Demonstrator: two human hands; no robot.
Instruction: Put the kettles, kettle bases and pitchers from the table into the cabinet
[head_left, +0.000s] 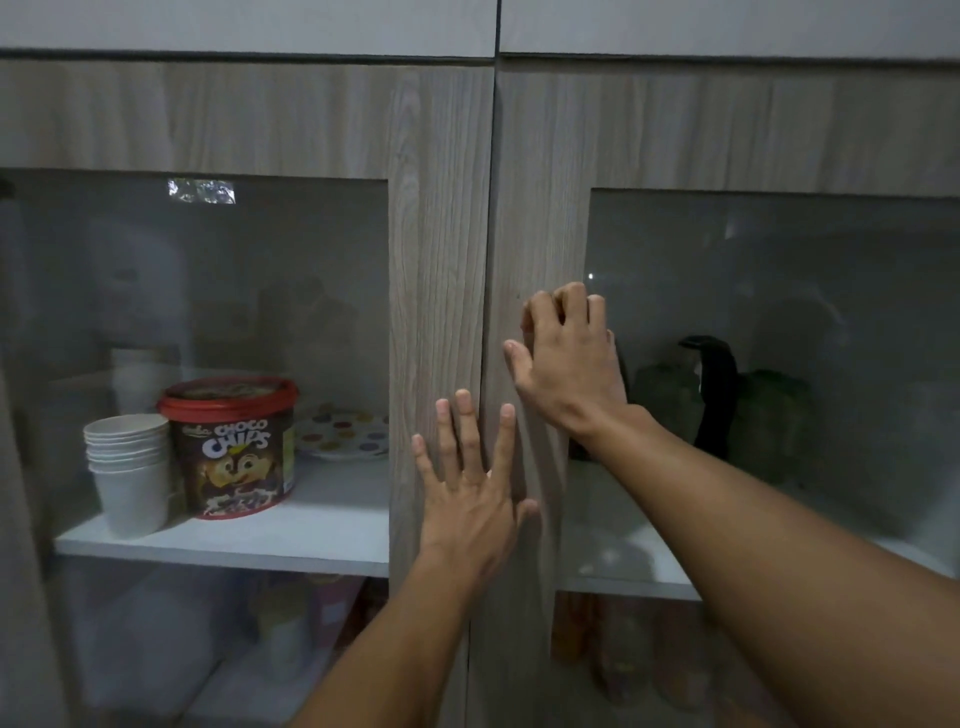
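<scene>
A wood-grain cabinet with two glass-paned doors fills the view. My left hand (470, 483) lies flat with straight, spread fingers across the seam where the left door (441, 260) meets the right door (540, 208). My right hand (566, 358) rests on the right door's frame, fingertips curled at the edge of its glass pane. Behind that glass, on the white shelf (623, 577), stands a dark kettle (714, 395) with a black handle, only dimly visible. Neither hand holds any object.
Behind the left glass stand a stack of white paper cups (130, 467), a red-lidded Choco Chips tub (234, 447) and a dotted plate (343, 431) on a white shelf (234, 545). Blurred items fill the lower shelves.
</scene>
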